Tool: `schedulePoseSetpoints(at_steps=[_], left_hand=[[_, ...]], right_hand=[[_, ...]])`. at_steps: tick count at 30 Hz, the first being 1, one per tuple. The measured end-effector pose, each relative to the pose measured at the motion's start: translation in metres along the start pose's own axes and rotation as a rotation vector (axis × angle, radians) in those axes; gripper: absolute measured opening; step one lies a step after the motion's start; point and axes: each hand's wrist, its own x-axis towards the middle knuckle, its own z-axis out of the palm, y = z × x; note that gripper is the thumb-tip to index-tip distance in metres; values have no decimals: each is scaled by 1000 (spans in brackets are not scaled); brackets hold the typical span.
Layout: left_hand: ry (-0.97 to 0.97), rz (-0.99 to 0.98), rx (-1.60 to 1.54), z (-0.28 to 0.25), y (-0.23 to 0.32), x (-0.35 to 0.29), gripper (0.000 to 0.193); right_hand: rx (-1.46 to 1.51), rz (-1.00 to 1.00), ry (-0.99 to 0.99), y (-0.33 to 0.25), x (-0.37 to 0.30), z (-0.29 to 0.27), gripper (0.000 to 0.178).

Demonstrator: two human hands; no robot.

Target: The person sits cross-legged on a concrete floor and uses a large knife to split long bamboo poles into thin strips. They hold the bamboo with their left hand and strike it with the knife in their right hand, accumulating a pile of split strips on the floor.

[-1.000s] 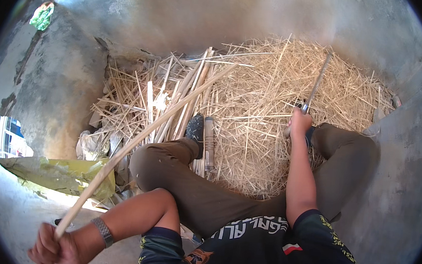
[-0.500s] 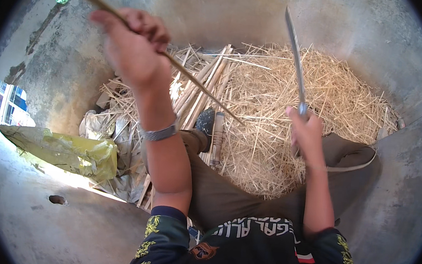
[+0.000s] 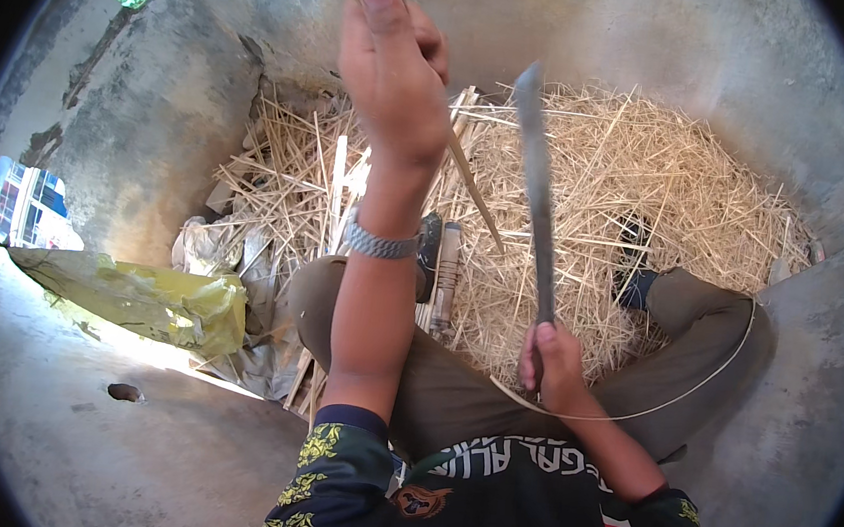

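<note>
High in front of me, my left hand is closed round a thin bamboo stick. The stick slants from the top edge down to the right, its lower end over the shavings. Lower and to the right, my right hand grips the handle of a machete. Its long blade points up and away from me, close to the stick's lower end but apart from it. A thin pale strip curves across my right leg and passes by my right wrist.
A heap of straw-like shavings spreads between my legs to the concrete wall. A short bamboo piece lies by my left foot, with split lengths beyond. A yellow plastic sheet hangs at the left over an opening.
My left hand has moved right with the stick, which now stands steeper. My right hand has come down and left toward my body, bringing the machete lower and nearer the stick's end.
</note>
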Motion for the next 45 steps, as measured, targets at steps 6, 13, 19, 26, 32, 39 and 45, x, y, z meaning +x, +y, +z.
schedulePoseSetpoints(at_steps=[6,13,19,26,32,39,45], left_hand=[[-57,-124,-173,-6,-12,3,54],[-16,-237,-274,-32,-17,19,59],[-28,-252,-375,-37,-21,17,61],[-35,-208,-385,-45,-25,24,52],[82,-76,-424,-44,-24,27,39],[-157,-170,-394,-29,-2,19,35],[-322,-40,-616,-34,25,24,43]], right_hand=[[188,538,56,-9,10,-2,49],[51,36,100,-3,-2,4,47],[148,326,-139,9,6,9,49],[-151,239,21,11,8,-2,50],[-507,-112,-10,-17,3,0,46],[-602,19,187,-4,5,-5,43],[-820,3,288,-22,7,-17,36]])
